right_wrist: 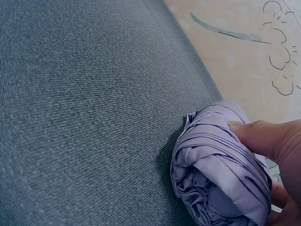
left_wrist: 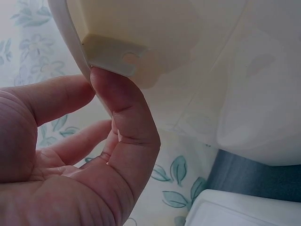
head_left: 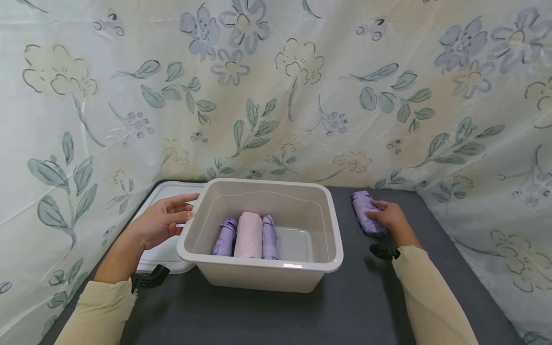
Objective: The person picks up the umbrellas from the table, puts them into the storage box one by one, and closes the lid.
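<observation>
A cream plastic bin (head_left: 263, 278) stands on the dark table. Inside it, a rolled pink cloth bundle (head_left: 248, 235) lies between two rolled purple bundles, one on the left (head_left: 225, 238) and one on the right (head_left: 269, 238). My left hand (head_left: 166, 221) pinches the bin's left rim, and the left wrist view shows a bent finger (left_wrist: 127, 113) under it. To the right of the bin, my right hand (head_left: 390, 215) grips another rolled purple cloth bundle (right_wrist: 216, 160), which rests on the table. Pleated folds show at its near end; some of my fingers are hidden behind it.
A white lid (head_left: 159, 261) lies flat on the table, to the left of the bin and partly behind it. Dark grey fabric covers the table (head_left: 267, 321). A floral curtain (head_left: 276, 96) hangs along the back and both sides.
</observation>
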`<state>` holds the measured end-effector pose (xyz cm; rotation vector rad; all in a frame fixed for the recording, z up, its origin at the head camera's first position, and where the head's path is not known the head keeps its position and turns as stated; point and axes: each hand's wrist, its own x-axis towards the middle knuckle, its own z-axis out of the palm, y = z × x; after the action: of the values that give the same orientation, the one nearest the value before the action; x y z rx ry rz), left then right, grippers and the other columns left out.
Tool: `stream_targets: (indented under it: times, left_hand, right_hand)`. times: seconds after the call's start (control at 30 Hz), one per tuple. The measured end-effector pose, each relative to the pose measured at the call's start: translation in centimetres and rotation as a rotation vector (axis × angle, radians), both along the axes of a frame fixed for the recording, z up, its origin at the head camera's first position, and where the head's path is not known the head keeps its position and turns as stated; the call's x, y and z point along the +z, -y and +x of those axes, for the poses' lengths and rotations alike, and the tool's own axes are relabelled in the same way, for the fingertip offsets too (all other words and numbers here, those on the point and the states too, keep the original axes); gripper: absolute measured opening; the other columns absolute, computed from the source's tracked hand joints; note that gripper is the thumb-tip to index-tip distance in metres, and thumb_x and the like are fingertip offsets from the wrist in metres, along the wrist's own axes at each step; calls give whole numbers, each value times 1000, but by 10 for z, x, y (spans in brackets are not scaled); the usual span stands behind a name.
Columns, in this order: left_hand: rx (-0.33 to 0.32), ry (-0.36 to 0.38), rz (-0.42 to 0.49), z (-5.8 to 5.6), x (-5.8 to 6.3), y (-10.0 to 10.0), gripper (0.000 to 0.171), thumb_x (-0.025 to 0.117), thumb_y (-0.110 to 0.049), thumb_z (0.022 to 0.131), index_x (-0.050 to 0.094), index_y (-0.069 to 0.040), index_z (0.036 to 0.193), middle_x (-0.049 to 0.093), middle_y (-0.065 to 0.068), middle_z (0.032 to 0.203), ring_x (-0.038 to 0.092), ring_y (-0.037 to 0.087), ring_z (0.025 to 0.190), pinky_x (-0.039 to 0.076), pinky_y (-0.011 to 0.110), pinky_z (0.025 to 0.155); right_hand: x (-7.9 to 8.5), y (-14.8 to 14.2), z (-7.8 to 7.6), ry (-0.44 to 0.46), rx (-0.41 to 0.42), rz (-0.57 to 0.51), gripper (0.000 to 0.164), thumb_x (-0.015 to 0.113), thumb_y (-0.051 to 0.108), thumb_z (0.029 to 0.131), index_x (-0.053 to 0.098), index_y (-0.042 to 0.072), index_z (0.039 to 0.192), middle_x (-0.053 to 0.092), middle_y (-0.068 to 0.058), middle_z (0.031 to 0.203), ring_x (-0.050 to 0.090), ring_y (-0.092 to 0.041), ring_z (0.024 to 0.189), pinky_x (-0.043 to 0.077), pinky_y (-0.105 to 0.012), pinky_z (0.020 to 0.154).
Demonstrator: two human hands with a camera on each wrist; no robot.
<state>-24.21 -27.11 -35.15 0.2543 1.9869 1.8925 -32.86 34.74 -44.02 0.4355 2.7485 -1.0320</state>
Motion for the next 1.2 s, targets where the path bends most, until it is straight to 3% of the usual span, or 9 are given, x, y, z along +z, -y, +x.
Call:
stream_targets:
  times: [0.27, 0.53, 1.2]
  left_hand:
    - [-20, -14, 50, 2, -1, 2, 66, 62, -10, 102, 30, -3, 159, 70, -3, 109, 72, 11, 98, 62, 33, 82]
    - [-4, -18, 23, 2, -4, 0, 62, 61, -10, 103, 34, -5, 158, 71, -4, 109, 72, 10, 98, 62, 34, 83]
    - [5, -18, 39, 2, -6, 0, 62, 61, -8, 102, 34, -5, 158, 70, -3, 109, 72, 11, 97, 62, 33, 82]
  right_hand:
    - [3, 3, 2, 15, -11, -19, 69, 67, 35, 100, 39, 10, 157, 21, -33, 164, 21, -53, 151, 22, -64, 122]
    - [1, 3, 1, 24, -19, -29, 69, 66, 34, 100, 38, 10, 158, 21, -33, 164, 22, -53, 151, 23, -65, 122]
    - [5, 1, -1, -10, 77, 5, 69, 66, 30, 99, 38, 2, 155, 30, -38, 157, 32, -54, 143, 30, -64, 117]
